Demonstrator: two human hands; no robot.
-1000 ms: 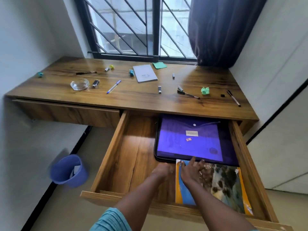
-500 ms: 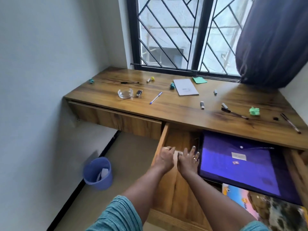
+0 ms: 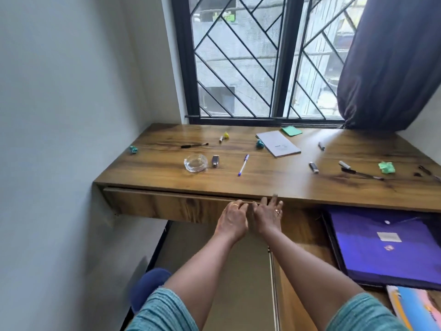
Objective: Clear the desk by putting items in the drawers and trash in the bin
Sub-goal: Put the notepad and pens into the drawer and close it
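Observation:
My left hand [image 3: 232, 217] curls its fingers over the top edge of the closed left drawer [image 3: 167, 205], at the drawer's right end. My right hand [image 3: 267, 215] is right beside it, fingers stretched up to the underside of the wooden desk [image 3: 274, 180]. The right drawer [image 3: 303, 230] stands open with a purple folder [image 3: 381, 247] and a colourful book [image 3: 415, 309] in it. On the desk lie a glass dish [image 3: 195, 162], a blue pen [image 3: 243, 164], a notebook [image 3: 278, 143], a green crumpled paper [image 3: 386, 167] and a teal one [image 3: 133, 149]. The blue bin [image 3: 149, 285] is on the floor, partly behind my left sleeve.
More small things dot the desk: a black pen [image 3: 194, 145], a lighter [image 3: 215, 161], a marker [image 3: 321, 146], a green note pad [image 3: 291, 130], a yellow paper ball [image 3: 226, 135]. A white wall closes in the left side. A dark curtain [image 3: 391, 68] hangs at the right.
Both hands left the book in the open right drawer, went up and left along that drawer's side, and now reach the closed left drawer's top edge. My view has swung left.

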